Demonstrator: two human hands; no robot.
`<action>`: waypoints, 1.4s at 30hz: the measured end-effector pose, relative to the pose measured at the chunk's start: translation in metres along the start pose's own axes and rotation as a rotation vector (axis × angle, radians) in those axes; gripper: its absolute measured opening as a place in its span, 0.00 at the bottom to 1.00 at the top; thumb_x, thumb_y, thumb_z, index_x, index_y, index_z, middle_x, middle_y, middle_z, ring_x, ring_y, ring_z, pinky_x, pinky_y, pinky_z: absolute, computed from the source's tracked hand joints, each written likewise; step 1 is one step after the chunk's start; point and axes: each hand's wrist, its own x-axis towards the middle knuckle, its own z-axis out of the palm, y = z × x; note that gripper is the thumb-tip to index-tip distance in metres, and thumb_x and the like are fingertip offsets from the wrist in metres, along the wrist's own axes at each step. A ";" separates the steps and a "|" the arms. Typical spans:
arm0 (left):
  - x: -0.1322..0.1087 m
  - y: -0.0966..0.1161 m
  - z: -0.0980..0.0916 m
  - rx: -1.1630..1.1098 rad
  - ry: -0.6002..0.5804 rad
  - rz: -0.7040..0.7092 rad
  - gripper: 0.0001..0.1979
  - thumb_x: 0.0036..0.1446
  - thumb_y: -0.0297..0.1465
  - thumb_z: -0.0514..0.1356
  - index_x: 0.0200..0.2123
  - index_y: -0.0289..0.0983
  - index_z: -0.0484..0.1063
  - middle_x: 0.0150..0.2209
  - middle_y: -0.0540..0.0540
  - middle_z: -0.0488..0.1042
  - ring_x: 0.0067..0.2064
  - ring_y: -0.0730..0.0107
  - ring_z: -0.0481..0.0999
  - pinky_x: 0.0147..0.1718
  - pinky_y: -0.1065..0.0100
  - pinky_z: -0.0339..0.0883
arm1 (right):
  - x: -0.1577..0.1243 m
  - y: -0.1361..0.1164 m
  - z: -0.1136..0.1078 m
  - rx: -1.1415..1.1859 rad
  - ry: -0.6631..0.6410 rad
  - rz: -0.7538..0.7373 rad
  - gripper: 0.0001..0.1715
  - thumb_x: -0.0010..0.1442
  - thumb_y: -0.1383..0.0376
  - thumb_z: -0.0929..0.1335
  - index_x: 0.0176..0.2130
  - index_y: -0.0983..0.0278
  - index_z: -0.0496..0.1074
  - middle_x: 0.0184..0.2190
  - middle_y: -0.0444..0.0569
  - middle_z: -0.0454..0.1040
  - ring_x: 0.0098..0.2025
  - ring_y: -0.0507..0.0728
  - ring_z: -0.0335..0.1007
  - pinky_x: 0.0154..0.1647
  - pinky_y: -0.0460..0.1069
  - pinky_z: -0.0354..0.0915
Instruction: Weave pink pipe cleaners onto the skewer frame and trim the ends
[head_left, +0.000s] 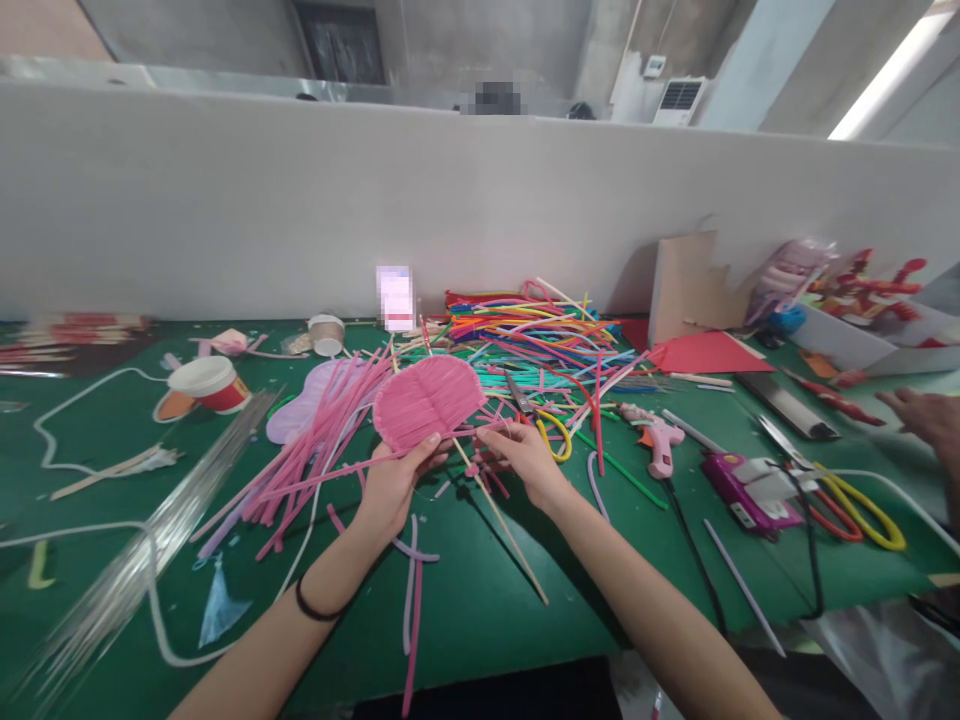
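Note:
A pink fan-shaped piece (429, 398), covered in close rows of fuzzy pipe cleaner, is held up over the table. From its lower edge a thin wooden stick (514, 538) slants down to the right. My left hand (394, 482) grips the lower left of the fan, thumb on its front. A long pink pipe cleaner (322, 477) runs leftward from beside that hand. At the fan's lower right, my right hand (529, 462) is closed in a pinch on a pink pipe cleaner. Scissors with yellow handles (555, 437) lie just beyond it.
Loose pink pipe cleaners (330, 410) lie left, with a colourful heap (525, 335) behind. A paper cup (217, 385), metal wires (150, 545) and a blue tassel (220, 605) are further left. Right are a glue gun (660, 440), power strip (750, 490), large scissors (847, 500) and another person's hand (926, 415).

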 end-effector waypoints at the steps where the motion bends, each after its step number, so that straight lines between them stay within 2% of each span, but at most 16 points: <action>1: 0.000 0.001 0.000 -0.005 0.002 -0.003 0.20 0.42 0.32 0.73 0.41 0.32 0.77 0.37 0.41 0.82 0.39 0.60 0.82 0.37 0.67 0.77 | 0.000 0.000 -0.001 0.013 -0.008 -0.003 0.22 0.44 0.53 0.77 0.33 0.66 0.75 0.31 0.48 0.78 0.28 0.53 0.76 0.25 0.45 0.68; 3: 0.000 0.003 0.000 -0.008 0.006 -0.003 0.20 0.42 0.31 0.73 0.41 0.32 0.77 0.37 0.41 0.82 0.39 0.60 0.82 0.37 0.67 0.77 | -0.001 -0.003 -0.003 0.075 -0.060 -0.001 0.21 0.45 0.54 0.77 0.34 0.65 0.76 0.35 0.49 0.78 0.31 0.54 0.77 0.27 0.45 0.70; 7: 0.001 0.005 0.000 -0.008 0.014 0.020 0.20 0.42 0.31 0.72 0.41 0.32 0.77 0.37 0.41 0.82 0.39 0.59 0.82 0.36 0.67 0.77 | -0.003 -0.012 -0.007 0.238 -0.188 0.027 0.23 0.51 0.52 0.74 0.44 0.60 0.76 0.44 0.49 0.77 0.39 0.54 0.76 0.37 0.47 0.71; 9: 0.001 0.004 0.000 0.010 0.026 0.041 0.21 0.42 0.31 0.72 0.42 0.33 0.77 0.38 0.41 0.82 0.39 0.59 0.81 0.36 0.66 0.77 | -0.003 -0.012 -0.005 0.189 -0.157 -0.007 0.22 0.50 0.53 0.74 0.44 0.60 0.76 0.42 0.47 0.78 0.40 0.53 0.76 0.39 0.47 0.70; 13: 0.000 0.000 0.000 0.041 0.023 0.076 0.25 0.41 0.31 0.73 0.44 0.33 0.76 0.42 0.41 0.81 0.42 0.56 0.80 0.38 0.61 0.78 | -0.001 -0.002 0.009 0.012 -0.030 -0.199 0.18 0.44 0.58 0.77 0.35 0.63 0.77 0.33 0.46 0.80 0.37 0.54 0.75 0.42 0.49 0.69; 16: -0.002 -0.001 0.002 0.046 -0.007 0.078 0.24 0.41 0.31 0.73 0.44 0.32 0.76 0.42 0.40 0.81 0.42 0.55 0.80 0.39 0.61 0.77 | 0.000 0.004 0.017 -0.001 0.026 -0.294 0.15 0.45 0.58 0.76 0.32 0.64 0.77 0.32 0.46 0.80 0.36 0.55 0.76 0.43 0.50 0.70; 21: -0.005 -0.002 0.005 0.067 -0.031 0.066 0.24 0.41 0.32 0.73 0.44 0.32 0.76 0.42 0.40 0.81 0.42 0.55 0.81 0.38 0.63 0.77 | 0.002 0.005 0.013 -0.044 0.102 -0.302 0.15 0.45 0.57 0.76 0.31 0.65 0.77 0.30 0.48 0.80 0.35 0.57 0.77 0.40 0.51 0.70; 30: -0.005 0.000 0.005 0.054 -0.007 0.058 0.24 0.40 0.32 0.73 0.43 0.32 0.76 0.40 0.39 0.81 0.40 0.55 0.81 0.37 0.62 0.78 | 0.011 -0.001 -0.004 -0.136 0.230 -0.420 0.16 0.50 0.55 0.74 0.33 0.65 0.75 0.29 0.49 0.80 0.32 0.58 0.77 0.36 0.50 0.70; 35: -0.004 -0.004 0.002 0.079 -0.030 0.068 0.22 0.42 0.33 0.72 0.42 0.32 0.77 0.40 0.39 0.81 0.41 0.55 0.81 0.38 0.61 0.77 | 0.008 -0.003 -0.003 -0.062 0.204 -0.440 0.19 0.50 0.56 0.74 0.39 0.63 0.72 0.29 0.47 0.80 0.34 0.57 0.78 0.37 0.49 0.70; 38: -0.005 -0.004 0.003 0.082 -0.043 0.074 0.23 0.42 0.33 0.72 0.43 0.33 0.77 0.42 0.39 0.81 0.42 0.53 0.81 0.40 0.59 0.77 | 0.006 -0.004 -0.001 0.006 0.158 -0.429 0.20 0.50 0.55 0.75 0.40 0.62 0.71 0.27 0.45 0.80 0.33 0.56 0.78 0.36 0.48 0.71; 40: -0.008 0.001 0.003 0.070 -0.109 0.057 0.24 0.42 0.32 0.72 0.45 0.34 0.77 0.44 0.39 0.80 0.45 0.50 0.79 0.43 0.56 0.76 | 0.005 -0.007 -0.002 0.056 0.135 -0.403 0.21 0.49 0.54 0.75 0.39 0.61 0.71 0.26 0.44 0.79 0.30 0.55 0.78 0.35 0.48 0.71; 42: -0.011 0.012 -0.001 0.049 -0.288 0.009 0.27 0.43 0.30 0.71 0.49 0.37 0.74 0.49 0.39 0.78 0.51 0.47 0.76 0.48 0.53 0.72 | 0.005 -0.011 -0.006 0.101 0.117 -0.357 0.21 0.48 0.54 0.75 0.38 0.61 0.71 0.26 0.44 0.79 0.29 0.55 0.78 0.32 0.47 0.71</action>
